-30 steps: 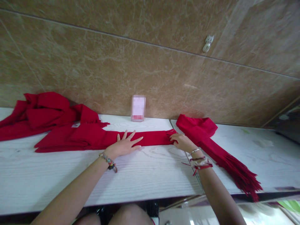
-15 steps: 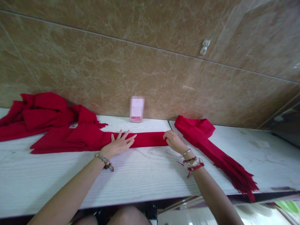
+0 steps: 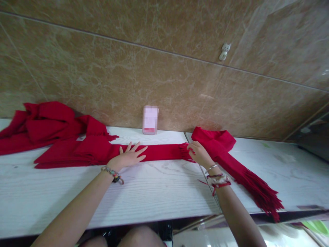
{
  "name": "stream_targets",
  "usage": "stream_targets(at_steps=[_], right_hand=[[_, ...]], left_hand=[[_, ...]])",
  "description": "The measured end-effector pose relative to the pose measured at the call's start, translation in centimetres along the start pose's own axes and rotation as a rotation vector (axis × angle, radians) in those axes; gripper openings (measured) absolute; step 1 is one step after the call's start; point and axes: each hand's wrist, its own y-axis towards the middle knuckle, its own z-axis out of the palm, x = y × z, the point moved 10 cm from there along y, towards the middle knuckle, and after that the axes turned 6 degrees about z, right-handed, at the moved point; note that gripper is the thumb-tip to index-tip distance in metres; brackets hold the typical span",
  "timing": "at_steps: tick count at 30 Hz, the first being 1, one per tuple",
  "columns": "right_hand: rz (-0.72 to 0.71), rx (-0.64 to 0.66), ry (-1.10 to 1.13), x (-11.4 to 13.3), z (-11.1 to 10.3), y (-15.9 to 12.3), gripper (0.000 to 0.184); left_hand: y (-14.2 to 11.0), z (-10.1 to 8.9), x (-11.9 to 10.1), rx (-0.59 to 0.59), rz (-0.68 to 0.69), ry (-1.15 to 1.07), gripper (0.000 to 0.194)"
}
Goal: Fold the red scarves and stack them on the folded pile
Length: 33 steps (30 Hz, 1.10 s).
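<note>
A red scarf lies stretched flat along the white table, its left part folded in layers. My left hand rests on it with the fingers spread, pressing the cloth down. At the scarf's right end, my right hand is closed on some of the fringe; a few loose strands show left of the fingers. Just beyond that hand lies another red scarf, looped at the back, with its fringe pointing toward the table's front right.
A crumpled heap of red cloth sits at the back left. A phone-like object with a blurred screen leans against the brown marbled wall. A small white cat figure is fixed there. The table has a seam toward the right.
My right hand has slid slightly to the right along the scarf's end, and the fringe now shows. My left hand has shifted slightly left, still flat on the cloth.
</note>
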Motion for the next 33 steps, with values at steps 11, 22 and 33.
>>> stream_targets(at_steps=[11, 22, 33], right_hand=[[0.159, 0.211, -0.116, -2.8, 2.8, -0.2, 0.023], [0.155, 0.060, 0.158, -1.2, 3.1, 0.6, 0.019], [0.077, -0.062, 0.227, -2.2, 1.0, 0.3, 0.021]], left_hand=[[0.7, 0.8, 1.1, 0.045, -0.016, -0.006, 0.050], [0.8, 0.5, 1.0, 0.004, 0.004, -0.012, 0.049], [0.8, 0.5, 1.2, -0.013, -0.015, -0.015, 0.050]])
